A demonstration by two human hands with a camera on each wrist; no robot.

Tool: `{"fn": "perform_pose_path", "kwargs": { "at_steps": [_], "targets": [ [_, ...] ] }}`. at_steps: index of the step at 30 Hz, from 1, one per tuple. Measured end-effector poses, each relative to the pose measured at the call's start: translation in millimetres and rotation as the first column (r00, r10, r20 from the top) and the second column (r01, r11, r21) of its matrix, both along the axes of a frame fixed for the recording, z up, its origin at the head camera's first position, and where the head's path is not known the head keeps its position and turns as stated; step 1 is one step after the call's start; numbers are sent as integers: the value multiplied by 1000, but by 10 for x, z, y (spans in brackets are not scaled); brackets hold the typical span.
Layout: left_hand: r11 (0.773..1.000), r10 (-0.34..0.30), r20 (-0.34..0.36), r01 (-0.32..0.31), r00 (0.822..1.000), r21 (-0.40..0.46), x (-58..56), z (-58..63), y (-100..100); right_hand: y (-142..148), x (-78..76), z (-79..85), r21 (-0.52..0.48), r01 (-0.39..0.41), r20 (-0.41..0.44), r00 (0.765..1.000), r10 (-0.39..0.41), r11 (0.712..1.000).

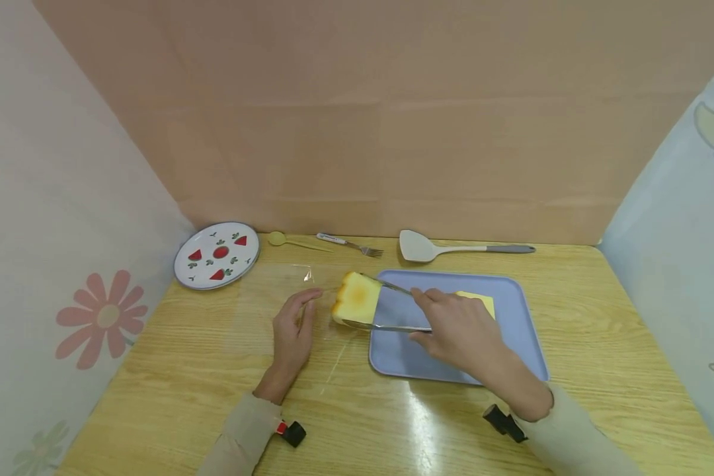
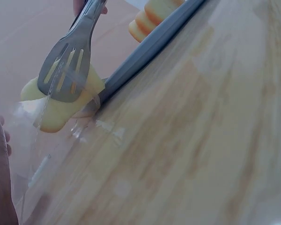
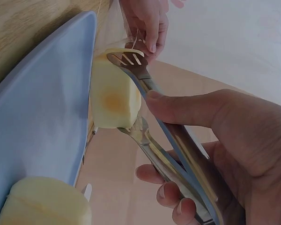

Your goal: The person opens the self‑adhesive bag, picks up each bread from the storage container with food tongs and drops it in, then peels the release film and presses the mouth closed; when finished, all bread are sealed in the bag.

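Right hand (image 1: 461, 330) grips silver slotted metal tongs (image 1: 398, 328), clasping yellow brown-tinged bread block (image 1: 358, 299) at left edge of blue rectangular tray (image 1: 413, 357); block just right of left hand (image 1: 293, 330) (nearer one), which pinches clear plastic bag (image 1: 256, 311); overlap with bag mouth unclear

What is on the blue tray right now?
Bread lies toward the right side of the blue tray. In the head view, the right hand, gripping the tongs, covers part of the bread and tray. The tray's surface beneath the bread cannot be seen in any view.
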State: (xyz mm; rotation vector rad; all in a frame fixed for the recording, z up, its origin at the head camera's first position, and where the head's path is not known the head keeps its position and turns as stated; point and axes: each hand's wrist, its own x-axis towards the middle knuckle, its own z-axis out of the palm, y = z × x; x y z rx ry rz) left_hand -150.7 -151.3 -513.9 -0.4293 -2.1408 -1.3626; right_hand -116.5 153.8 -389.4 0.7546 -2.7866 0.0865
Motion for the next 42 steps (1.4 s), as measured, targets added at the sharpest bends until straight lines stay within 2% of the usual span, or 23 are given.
{"fn": "perform_pose_path", "kwargs": {
  "at_steps": [6, 11, 19, 29, 35, 42],
  "targets": [
    [1000, -19, -6, 19, 1000, 1, -2, -1, -7, -72, -16, -32, 19, -19, 2, 1000, 19, 1000],
    [1000, -9, -8, 9, 1000, -13, 0, 1, -11, -86, -61, -48, 8, -44, 5, 999, 44, 999],
    [1000, -11, 5, 11, 1000, -20, 2, -8, -7, -15, -141, -50, -39, -5, 71, 997, 7, 999],
    [999, -22, -33, 21, 999, -36, 10, -18, -15, -112, -137, -79, -27, -74, 49, 996, 75, 997],
    [999, -27, -42, 25, 999, -45, 8, -23, -8, -145, -234, -174, -47, -106, 55, 993, 109, 993],
    [1000, -2, -32, 2, 999, -21, -10, -41, -9, -117, -305, -222, -50, -92, 158, 982, 99, 994]
  ]
}}
